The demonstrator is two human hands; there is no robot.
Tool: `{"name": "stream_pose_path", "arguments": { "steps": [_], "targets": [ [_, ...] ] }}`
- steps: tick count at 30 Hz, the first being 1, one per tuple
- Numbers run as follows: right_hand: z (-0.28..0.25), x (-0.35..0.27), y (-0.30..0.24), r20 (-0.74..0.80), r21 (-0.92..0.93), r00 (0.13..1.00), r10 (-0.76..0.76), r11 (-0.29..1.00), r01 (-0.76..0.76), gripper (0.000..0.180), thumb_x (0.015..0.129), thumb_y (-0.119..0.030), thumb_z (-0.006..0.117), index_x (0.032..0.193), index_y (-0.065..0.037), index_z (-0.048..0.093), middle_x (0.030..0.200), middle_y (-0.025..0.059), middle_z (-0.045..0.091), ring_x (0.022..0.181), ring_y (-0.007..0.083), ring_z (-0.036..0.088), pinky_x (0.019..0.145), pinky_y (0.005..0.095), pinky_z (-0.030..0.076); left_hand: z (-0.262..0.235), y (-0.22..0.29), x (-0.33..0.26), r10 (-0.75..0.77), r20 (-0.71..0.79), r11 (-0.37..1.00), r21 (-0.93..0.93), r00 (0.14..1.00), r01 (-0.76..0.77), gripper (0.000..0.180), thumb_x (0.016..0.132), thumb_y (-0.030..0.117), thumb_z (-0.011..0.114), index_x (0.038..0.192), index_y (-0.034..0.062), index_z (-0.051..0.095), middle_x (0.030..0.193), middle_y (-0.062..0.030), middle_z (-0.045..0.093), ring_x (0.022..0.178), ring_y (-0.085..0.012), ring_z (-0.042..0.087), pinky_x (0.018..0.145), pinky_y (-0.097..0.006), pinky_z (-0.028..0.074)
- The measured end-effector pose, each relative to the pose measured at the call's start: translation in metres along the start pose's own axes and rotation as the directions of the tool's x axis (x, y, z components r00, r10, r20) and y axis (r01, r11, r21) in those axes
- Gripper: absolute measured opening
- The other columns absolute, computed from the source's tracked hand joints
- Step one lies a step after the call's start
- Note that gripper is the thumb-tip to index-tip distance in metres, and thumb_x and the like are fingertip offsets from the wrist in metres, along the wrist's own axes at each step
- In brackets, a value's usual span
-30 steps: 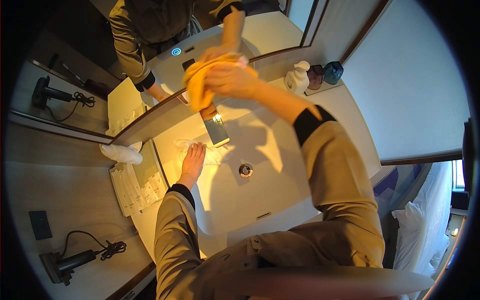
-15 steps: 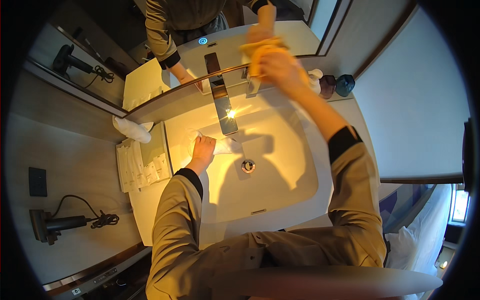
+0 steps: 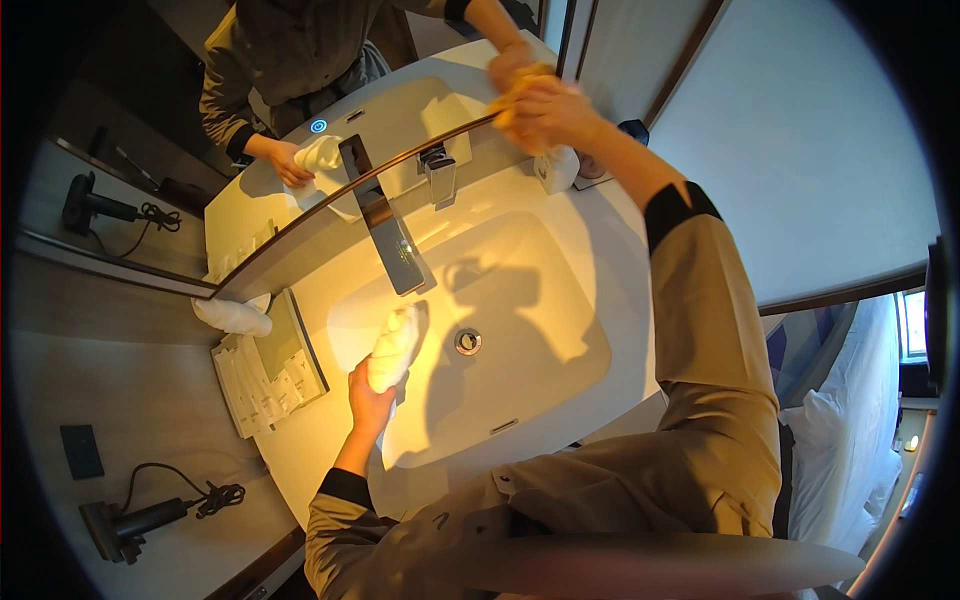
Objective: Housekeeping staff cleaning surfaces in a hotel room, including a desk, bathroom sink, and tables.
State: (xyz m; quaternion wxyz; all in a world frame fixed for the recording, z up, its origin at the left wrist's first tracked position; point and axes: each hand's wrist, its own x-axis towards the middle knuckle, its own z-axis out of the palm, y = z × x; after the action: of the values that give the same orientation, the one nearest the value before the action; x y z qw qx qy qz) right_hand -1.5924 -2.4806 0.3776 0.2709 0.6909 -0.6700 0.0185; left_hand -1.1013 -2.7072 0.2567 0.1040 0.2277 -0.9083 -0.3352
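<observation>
My left hand (image 3: 370, 400) is closed around a bunched white cloth (image 3: 396, 350), holding it over the left side of the white washbasin (image 3: 560, 330). Up at the back right, my right hand (image 3: 562, 118) presses a yellow cloth (image 3: 520, 118) against the lower part of the mirror (image 3: 420, 110). Its fingers are bent over the cloth. Between the two hands, a chrome tap (image 3: 390, 240) reaches out over the basin, with a separate chrome fitting (image 3: 438, 175) on its right. Both arms also appear reflected in the glass.
On the counter's left stands a tray (image 3: 318, 350) of white packets, with a rolled white towel (image 3: 232, 316) behind it. A black hair dryer (image 3: 140, 525) hangs on the left wall. Near my right wrist sits a white rounded object (image 3: 557, 170). A bed (image 3: 840, 440) shows beyond, at right.
My left hand has drawn the white cloth back from the basin near the tap, and the cloth now stands up bunched. My right hand remains at the mirror with the yellow cloth. The view has shifted.
</observation>
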Motion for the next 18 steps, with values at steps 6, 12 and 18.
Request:
{"name": "stream_pose_path", "arguments": {
  "steps": [6,12,18],
  "targets": [
    [-0.078,-0.005,-0.034,-0.078,-0.121,0.936,0.343,0.929,-0.35,0.013,0.068,-0.007,0.053,0.081,-0.006,0.059,0.095,0.0058,0.056,0.096,0.0245,0.051,0.085,0.032,0.041,-0.025,0.044,-0.018,-0.428,0.19,0.419,-0.824,0.884,0.381,0.054,0.072,-0.004,0.055,0.123,0.0012,0.04,0.111,-0.0108,0.054,0.104,-0.0254,0.054,0.089,-0.037,0.046],
    [-0.108,-0.126,-0.036,0.311,0.363,0.47,0.826,0.354,-0.862,0.021,0.079,-0.001,0.046,0.093,-0.004,0.062,0.094,0.0117,0.061,0.086,0.0305,0.057,0.078,0.0354,0.045,-0.041,0.077,-0.027,-0.149,0.249,-0.188,-0.957,0.957,0.22,0.059,0.072,0.0,0.059,0.127,0.0008,0.036,0.116,-0.0125,0.051,0.109,-0.0253,0.05,0.094,-0.037,0.041],
    [-0.08,-0.037,-0.206,0.528,0.785,0.723,0.446,0.068,-0.615,0.037,0.088,-0.02,0.053,0.121,-0.005,0.051,0.112,0.0117,0.058,0.103,0.0198,0.053,0.089,0.0323,0.041,-0.037,0.092,-0.077,-0.196,-0.026,-0.28,-0.956,0.98,-0.082,0.078,0.065,0.006,0.065,0.134,0.003,0.028,0.124,-0.0144,0.046,0.112,-0.0255,0.047,0.096,-0.038,0.04]
  ]
}}
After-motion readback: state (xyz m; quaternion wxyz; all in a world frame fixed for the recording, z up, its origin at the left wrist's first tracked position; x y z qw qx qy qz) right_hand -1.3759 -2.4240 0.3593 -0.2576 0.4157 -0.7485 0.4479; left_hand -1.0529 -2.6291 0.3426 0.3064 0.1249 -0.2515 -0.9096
